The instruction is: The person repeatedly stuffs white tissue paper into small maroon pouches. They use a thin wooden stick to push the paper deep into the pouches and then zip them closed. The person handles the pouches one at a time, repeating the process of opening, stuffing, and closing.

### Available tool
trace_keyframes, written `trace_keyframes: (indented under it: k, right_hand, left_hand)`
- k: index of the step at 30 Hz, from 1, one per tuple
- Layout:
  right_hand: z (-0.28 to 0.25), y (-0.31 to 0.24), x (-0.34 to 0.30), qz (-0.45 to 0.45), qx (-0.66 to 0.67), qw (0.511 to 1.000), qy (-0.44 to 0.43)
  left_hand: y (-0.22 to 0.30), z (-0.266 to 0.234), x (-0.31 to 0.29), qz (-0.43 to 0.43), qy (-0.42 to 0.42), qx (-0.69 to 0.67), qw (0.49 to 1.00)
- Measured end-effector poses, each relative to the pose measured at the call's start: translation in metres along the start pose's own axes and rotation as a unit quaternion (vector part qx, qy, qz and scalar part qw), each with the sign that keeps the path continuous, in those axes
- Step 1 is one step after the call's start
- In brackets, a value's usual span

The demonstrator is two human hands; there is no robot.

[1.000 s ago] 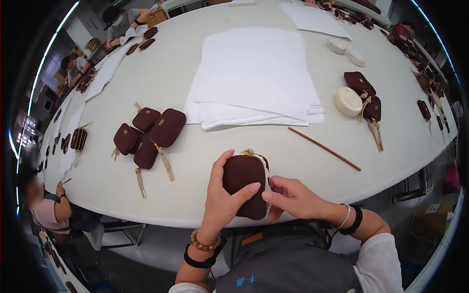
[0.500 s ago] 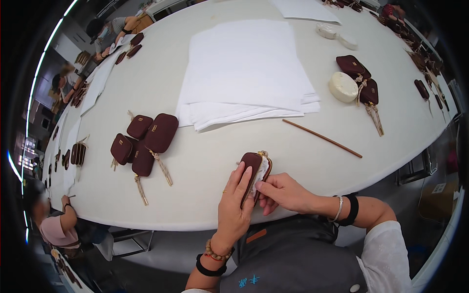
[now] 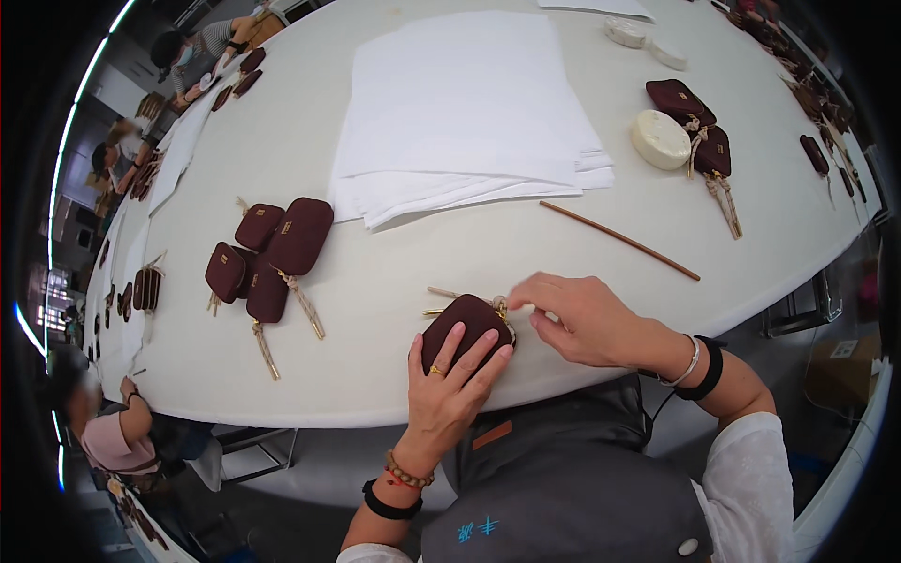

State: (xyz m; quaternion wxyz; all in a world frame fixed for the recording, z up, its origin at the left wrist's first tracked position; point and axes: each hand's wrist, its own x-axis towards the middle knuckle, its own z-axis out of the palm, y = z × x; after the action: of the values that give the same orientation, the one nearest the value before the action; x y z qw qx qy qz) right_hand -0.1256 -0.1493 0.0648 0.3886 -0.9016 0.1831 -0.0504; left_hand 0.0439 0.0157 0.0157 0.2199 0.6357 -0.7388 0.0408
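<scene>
A dark maroon zip pouch (image 3: pixel 461 328) rests at the table's near edge under my left hand (image 3: pixel 450 371). Those fingers lie across its broad face and grip it. Beige cord tassels with gold tips (image 3: pixel 441 302) stick out behind its top. By the gold zip end at the pouch's upper right is my right hand (image 3: pixel 587 321), its fingers bent. The thumb stands apart from the index finger, and nothing shows between them. The pouch's underside and most of its zip are hidden.
Several maroon pouches (image 3: pixel 305 235) with tassels lie at left. White paper sheets (image 3: pixel 460 103) cover the middle. At right are a thin brown stick (image 3: pixel 619 240), a round cream block (image 3: pixel 660 140) and more pouches (image 3: pixel 674 98). Other people work along the left side.
The pouch has turned from its open, white-lined zip side to its broad maroon face. My left hand now lies over that face. My right hand has left the opening and moved up beside the zip end.
</scene>
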Motion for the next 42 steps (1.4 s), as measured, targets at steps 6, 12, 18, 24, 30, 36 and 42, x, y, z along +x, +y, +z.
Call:
trace_keyframes:
  k: [6,12,18,24,30,36,42]
  right_hand:
    - [0.018,0.010,0.016,-0.091,-0.096,0.991,0.022]
    - [0.016,0.007,0.019,-0.085,-0.206,0.974,0.028]
    - [0.017,0.001,0.004,-0.171,-0.283,0.944,0.007]
    - [0.047,-0.005,-0.019,-0.158,-0.201,0.965,0.054]
    - [-0.006,-0.039,-0.014,-0.061,-0.060,0.988,0.127]
    - [-0.011,-0.051,-0.021,-0.028,-0.159,0.986,0.035]
    - [-0.046,-0.055,-0.015,0.150,0.140,0.974,-0.094]
  left_hand:
    - [0.014,-0.009,0.011,-0.074,-0.018,-0.018,0.997]
    - [0.009,-0.001,0.019,-0.092,0.001,0.111,0.990]
    - [0.007,-0.006,0.005,-0.080,-0.003,0.108,0.991]
    - [0.010,-0.011,0.012,-0.041,-0.016,0.056,0.997]
    - [0.002,-0.019,0.019,0.033,0.161,-0.004,0.986]
    - [0.020,-0.026,0.033,0.046,0.097,-0.029,0.994]
    - [0.014,-0.015,0.034,0.062,0.164,-0.136,0.975]
